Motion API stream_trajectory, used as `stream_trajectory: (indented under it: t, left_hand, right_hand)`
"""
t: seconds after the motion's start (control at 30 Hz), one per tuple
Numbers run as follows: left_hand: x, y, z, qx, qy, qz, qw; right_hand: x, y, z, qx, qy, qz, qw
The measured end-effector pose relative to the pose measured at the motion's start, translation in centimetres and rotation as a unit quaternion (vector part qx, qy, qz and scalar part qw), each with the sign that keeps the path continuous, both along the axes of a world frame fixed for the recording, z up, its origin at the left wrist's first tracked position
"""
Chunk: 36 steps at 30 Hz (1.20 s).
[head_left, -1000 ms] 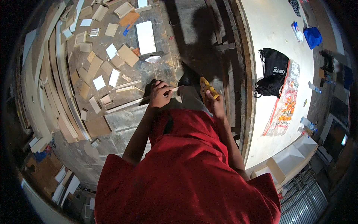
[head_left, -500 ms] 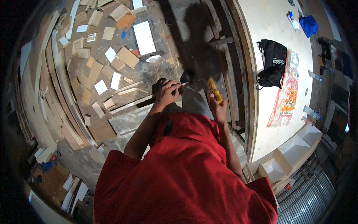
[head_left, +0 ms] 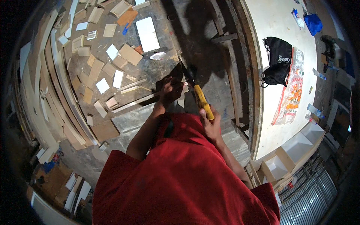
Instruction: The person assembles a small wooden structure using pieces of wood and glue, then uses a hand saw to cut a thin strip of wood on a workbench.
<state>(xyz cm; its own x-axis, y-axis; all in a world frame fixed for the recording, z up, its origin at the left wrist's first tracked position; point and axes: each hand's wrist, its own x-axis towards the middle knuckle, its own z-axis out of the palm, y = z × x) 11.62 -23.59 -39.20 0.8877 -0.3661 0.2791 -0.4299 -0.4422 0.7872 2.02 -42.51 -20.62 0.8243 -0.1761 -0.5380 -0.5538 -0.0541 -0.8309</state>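
Note:
My left hand (head_left: 171, 88), partly in shadow, is closed on a thin wooden strip (head_left: 133, 101) whose short end shows just past my fingers. My right hand (head_left: 210, 122) grips the yellow handle of a handsaw (head_left: 201, 99). The saw's dark blade points up and away, lying beside the strip's end at my left fingers; whether they touch I cannot tell. Both hands are in front of my red shirt (head_left: 180, 172).
Scattered board offcuts (head_left: 131, 54) cover the floor ahead and left, with stacked long boards (head_left: 56, 97) beyond. On the right, a white board surface (head_left: 262, 112) holds a black drawstring bag (head_left: 275, 62), plastic packaging (head_left: 290, 93) and blue bag (head_left: 313, 24); wooden compartments (head_left: 288, 157) stand below it.
The saw has swung left and down toward me, its handle lower and its blade now near my left fingers. My left hand stays around the strip.

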Motion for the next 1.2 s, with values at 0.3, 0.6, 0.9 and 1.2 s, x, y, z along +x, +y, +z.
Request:
stream_trajectory:
  t: [0.3,0.6,0.9,1.2]
  left_hand:
    - [-0.6,0.7,-0.5,-0.034,0.051,0.024,0.998]
    - [-0.8,0.0,1.7,-0.116,0.097,0.112,0.982]
    - [1.1,1.0,5.8,-0.084,0.057,0.054,0.993]
    - [-0.8,0.8,0.2,-0.073,0.093,0.069,0.991]
  right_hand:
    - [-0.8,1.3,-0.4,-0.076,-0.039,0.090,0.992]
    - [-0.6,2.3,-0.1,-0.056,-0.021,0.067,0.996]
    - [-0.5,2.9,0.1,-0.071,-0.018,0.067,0.995]
    - [0.3,2.8,0.6,-0.128,-0.024,0.101,0.986]
